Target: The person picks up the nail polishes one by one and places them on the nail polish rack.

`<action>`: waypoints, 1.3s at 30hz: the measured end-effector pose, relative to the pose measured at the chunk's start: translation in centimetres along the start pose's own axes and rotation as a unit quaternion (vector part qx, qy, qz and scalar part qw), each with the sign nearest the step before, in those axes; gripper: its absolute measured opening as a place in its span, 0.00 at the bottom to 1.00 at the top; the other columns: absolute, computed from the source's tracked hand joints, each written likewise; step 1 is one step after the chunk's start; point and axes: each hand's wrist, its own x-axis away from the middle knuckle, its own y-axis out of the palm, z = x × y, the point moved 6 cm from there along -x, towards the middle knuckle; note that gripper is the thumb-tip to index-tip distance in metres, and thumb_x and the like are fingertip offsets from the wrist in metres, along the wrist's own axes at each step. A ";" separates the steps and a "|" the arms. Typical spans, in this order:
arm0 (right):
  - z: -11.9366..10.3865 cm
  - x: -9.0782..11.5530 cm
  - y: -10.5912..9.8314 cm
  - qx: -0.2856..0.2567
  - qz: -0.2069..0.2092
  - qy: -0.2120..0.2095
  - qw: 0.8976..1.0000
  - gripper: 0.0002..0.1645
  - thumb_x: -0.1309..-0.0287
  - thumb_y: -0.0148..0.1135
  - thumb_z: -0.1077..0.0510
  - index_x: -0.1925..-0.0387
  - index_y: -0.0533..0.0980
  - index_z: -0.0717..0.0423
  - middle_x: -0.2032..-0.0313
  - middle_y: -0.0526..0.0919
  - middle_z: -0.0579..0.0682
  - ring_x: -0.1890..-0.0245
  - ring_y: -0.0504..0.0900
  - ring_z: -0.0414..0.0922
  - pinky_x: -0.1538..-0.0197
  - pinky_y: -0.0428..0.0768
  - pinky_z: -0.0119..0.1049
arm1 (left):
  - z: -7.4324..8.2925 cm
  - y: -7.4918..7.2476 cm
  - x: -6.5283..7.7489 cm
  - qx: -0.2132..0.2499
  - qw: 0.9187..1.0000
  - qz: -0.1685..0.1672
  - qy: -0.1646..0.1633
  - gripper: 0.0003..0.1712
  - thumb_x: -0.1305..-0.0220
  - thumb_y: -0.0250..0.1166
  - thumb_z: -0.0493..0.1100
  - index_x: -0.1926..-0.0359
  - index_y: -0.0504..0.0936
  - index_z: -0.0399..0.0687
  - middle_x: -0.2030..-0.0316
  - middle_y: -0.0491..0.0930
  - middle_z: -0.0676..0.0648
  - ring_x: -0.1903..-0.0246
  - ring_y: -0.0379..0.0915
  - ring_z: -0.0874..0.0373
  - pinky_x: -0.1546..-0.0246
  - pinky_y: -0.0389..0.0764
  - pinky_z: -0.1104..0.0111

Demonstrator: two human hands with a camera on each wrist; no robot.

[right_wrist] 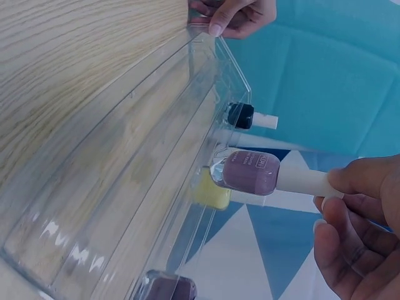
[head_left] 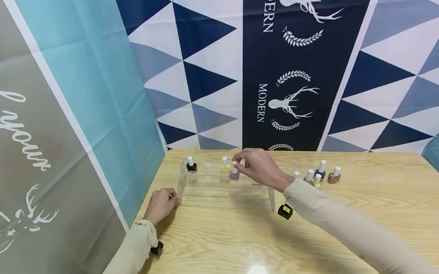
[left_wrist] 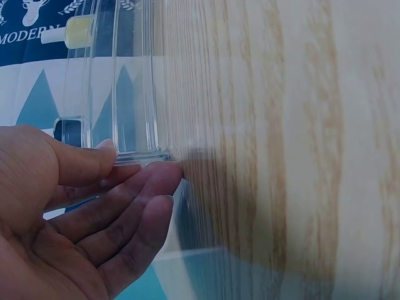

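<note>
My right hand pinches the white cap of a mauve nail polish bottle, holding it over the clear stepped display rack. With thumb and fingers my left hand grips the rack's left end near the tabletop. On the rack's back part stand a black nail polish bottle at the left and a yellow nail polish bottle to its right. The right wrist view also shows a dark purple bottle on the rack, cut off by the frame's lower edge.
Right of the rack, several nail polish bottles stand grouped, partly behind my right forearm. A black item with a yellow mark lies by the rack's front right corner. Another black item sits by my left wrist. Patterned cloth hangs behind the table.
</note>
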 end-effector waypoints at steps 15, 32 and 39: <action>-1.2 -1.3 1.7 0.002 0.000 -0.016 1.000 0.05 0.37 0.71 0.62 0.60 0.88 0.57 0.65 0.87 0.47 0.75 0.78 0.35 0.68 0.78 0.33 | 0.2 -0.4 0.5 -0.001 1.000 0.011 -0.001 0.16 0.25 0.64 0.41 0.74 0.82 0.45 0.85 0.78 0.50 0.86 0.71 0.58 0.81 0.69 0.65; -2.3 -2.6 3.1 -0.008 0.005 -0.012 1.000 0.06 0.33 0.69 0.58 0.58 0.88 0.54 0.62 0.88 0.46 0.74 0.78 0.35 0.69 0.77 0.31 | -0.1 -0.2 0.1 0.002 1.000 0.005 -0.001 0.16 0.25 0.63 0.42 0.74 0.82 0.46 0.84 0.79 0.51 0.86 0.71 0.57 0.83 0.68 0.66; -3.0 -3.4 3.9 -0.015 0.007 -0.017 1.000 0.06 0.33 0.69 0.59 0.58 0.88 0.54 0.62 0.88 0.46 0.76 0.78 0.35 0.70 0.77 0.30 | 0.0 -0.1 0.1 0.006 1.000 0.003 0.004 0.16 0.25 0.64 0.42 0.74 0.82 0.46 0.84 0.79 0.51 0.85 0.73 0.58 0.82 0.69 0.65</action>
